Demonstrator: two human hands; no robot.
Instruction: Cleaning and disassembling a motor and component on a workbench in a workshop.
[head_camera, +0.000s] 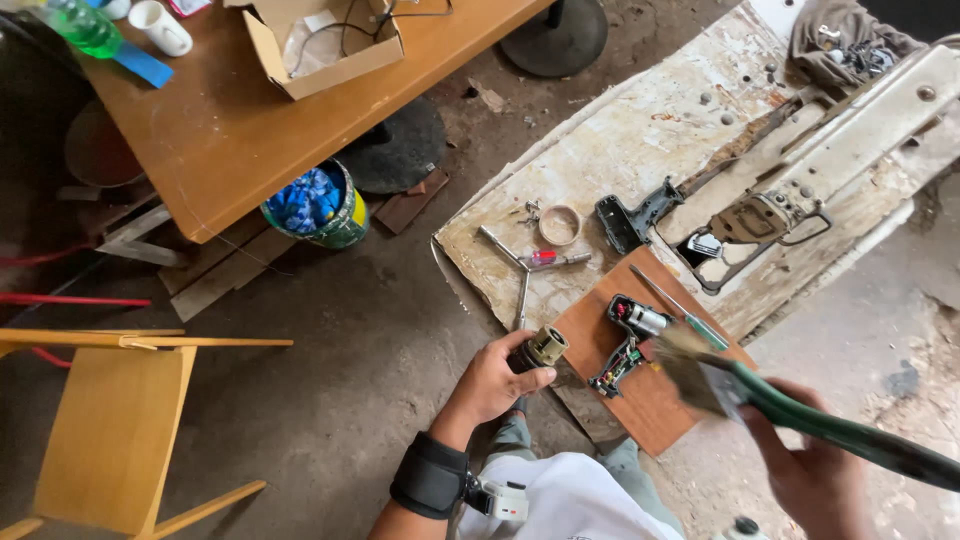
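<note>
1. Left hand (497, 380) is gripping a small cylindrical chuck/gearbox part (538, 351), dark body with a tan end. Grip is closed around the dark end; the tan end is sticking out toward the board.
2. Right hand (812, 470) is holding a green-handled paintbrush (790, 408). Grip is wrapped shut on the handle; the bristles are blurring over the right edge of the wooden board (655, 400).
3. The part is sitting in the left hand just off the board's left corner, above the dirt floor (360, 330).
4. A motor and wiring assembly (627, 340) is lying on the board; a green-handled screwdriver (685, 312) is lying just beside it.
5. The board is resting on a worn white panel (620, 140). Also lying there: a black drill housing half (632, 217), a red-handled screwdriver (555, 260), a small round ring (560, 225), a Y-shaped wrench (512, 268).
6. Upper left: a brown table (220, 130) is carrying an open cardboard box (330, 40); a can with blue contents (315, 205) is standing under its edge.
</note>
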